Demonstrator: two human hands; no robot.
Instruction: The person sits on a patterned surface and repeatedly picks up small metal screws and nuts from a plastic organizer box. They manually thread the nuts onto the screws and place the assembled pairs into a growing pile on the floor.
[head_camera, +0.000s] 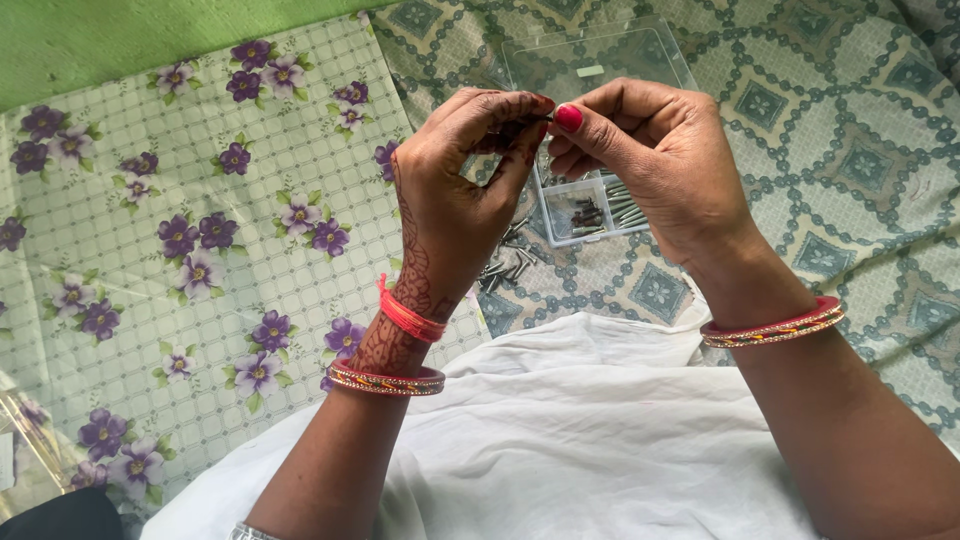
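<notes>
I saw my left hand (455, 190) and my right hand (650, 160) raised together, fingertips meeting and pinched on a small dark piece (512, 130); it was too small to tell what it was. Below them, at about four o'clock from the left hand, stood the clear plastic box (590, 215) with metal pins. Loose pins (508, 262) lay at six o'clock on the patterned cloth (860, 180).

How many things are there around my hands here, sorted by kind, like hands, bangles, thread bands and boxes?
Hands: 2, left hand and right hand
Bangles: 2, left bangle and right bangle
Red thread wristband: 1
Clear plastic box: 1
Small metal parts: too many and too small to count
Total counted: 6
</notes>
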